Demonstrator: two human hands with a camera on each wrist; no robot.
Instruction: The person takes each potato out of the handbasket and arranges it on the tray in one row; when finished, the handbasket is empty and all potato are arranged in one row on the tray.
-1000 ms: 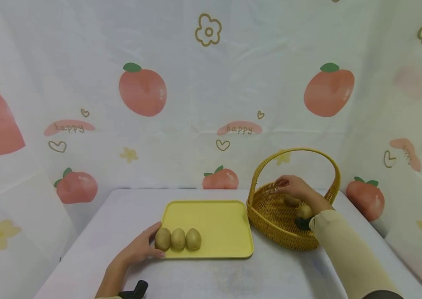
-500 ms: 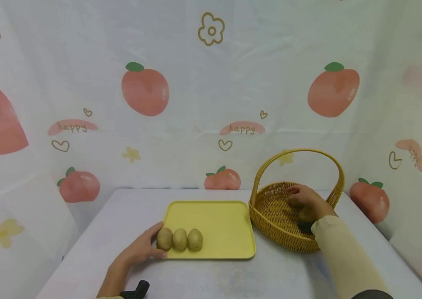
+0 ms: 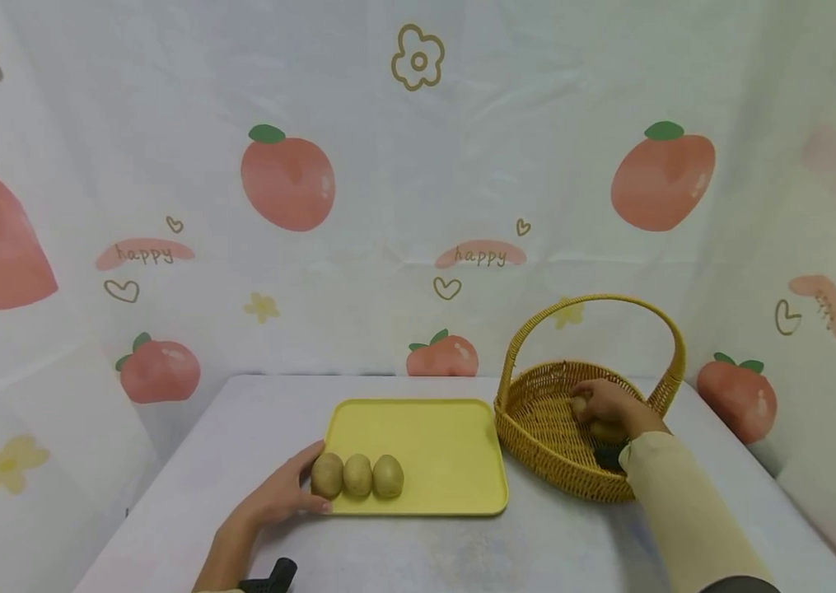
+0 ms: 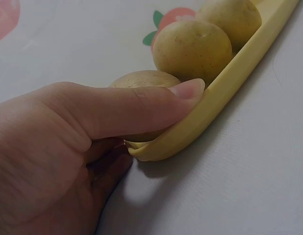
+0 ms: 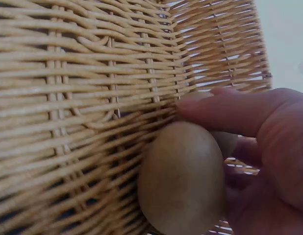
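Observation:
Three potatoes [image 3: 389,476] sit in a row along the left front of a yellow tray [image 3: 447,449]. My left hand [image 3: 278,494] holds the tray's near left corner. In the left wrist view its thumb [image 4: 141,108] lies along the rim, across the end potato [image 4: 141,78], while the fingers curl below the corner. Inside the wicker basket [image 3: 547,461], my right hand [image 3: 609,402] grips a potato [image 3: 578,405], partly covered by the thumb in the right wrist view. Another potato [image 5: 183,181] lies against the weave close to that hand, under the wrist.
The basket's tall arched handle [image 3: 595,297] rises over the right forearm. Basket and tray stand side by side on a white-covered table [image 3: 403,560]. A white cloth [image 3: 358,313] printed with peaches hangs behind and at both sides.
My right hand has reached right and down inside the basket and now has its fingers around a potato. The left hand stays at the tray corner. The head view has shifted slightly.

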